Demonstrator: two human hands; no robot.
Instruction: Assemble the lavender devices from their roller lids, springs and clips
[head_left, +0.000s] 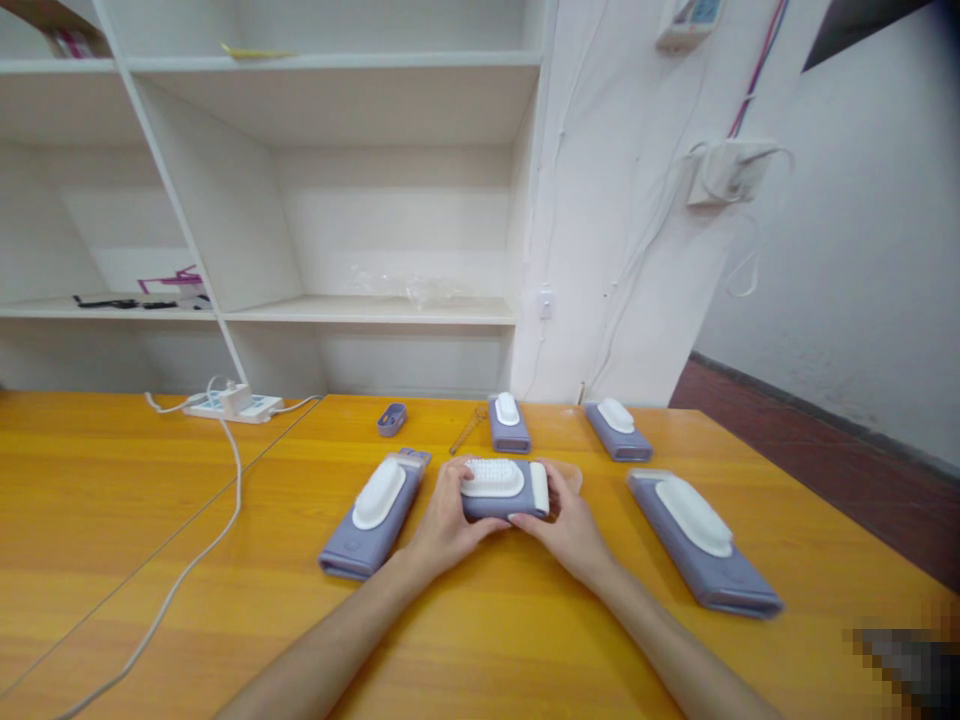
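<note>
My left hand: clasps the left end of the purple device; fingers curled round it
My right hand: grips its right end; thumb on top
Device: on the wooden table, between my hands; long axis left to right; white bristled pad up
Hidden: underside and both ends, behind my fingers
Nearby: a longer purple unit left; another unit right

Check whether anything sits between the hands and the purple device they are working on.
Nothing does. The left hand and the right hand both already grip the purple device from its two ends, just above the wooden table. The other purple units lie off to the sides and behind, apart from it.
</note>
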